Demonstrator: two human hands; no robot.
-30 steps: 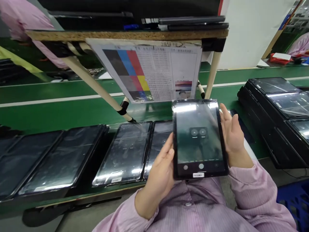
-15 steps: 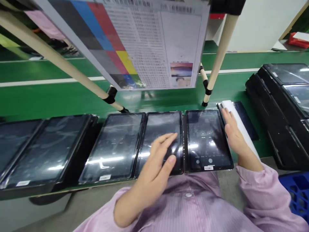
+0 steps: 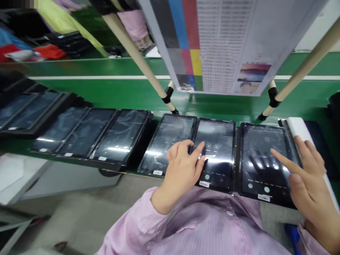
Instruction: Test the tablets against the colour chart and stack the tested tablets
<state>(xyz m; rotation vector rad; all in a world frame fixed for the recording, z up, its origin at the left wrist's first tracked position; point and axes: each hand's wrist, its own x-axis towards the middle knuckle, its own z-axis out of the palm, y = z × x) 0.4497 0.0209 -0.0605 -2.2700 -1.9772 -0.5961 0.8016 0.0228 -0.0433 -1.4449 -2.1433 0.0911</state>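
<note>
Three tablets lie side by side in front of me, each with a small white label at its near edge. My left hand (image 3: 186,159) is over the left edge of the middle tablet (image 3: 220,152), fingers bent and apart, with nothing held; contact with the glass is unclear. Round icons glow on that screen. Over the right tablet (image 3: 261,159) my right hand (image 3: 308,173) stretches its index finger toward the lit screen, the other fingers spread. The left tablet (image 3: 170,138) has a dark screen and is partly covered by my left hand.
A printed colour chart (image 3: 220,46) hangs on a pipe frame (image 3: 140,56) above the tablets. More tablets (image 3: 117,134) sit in black trays to the left. A white bar (image 3: 299,127) lies at the right, beside another dark tablet. People in pink and yellow clothing are across the green bench.
The view has swung left. My left hand has bent its fingers over the middle tablet. My right hand has moved over the right tablet with its index finger extended. The middle screen now shows icons.
</note>
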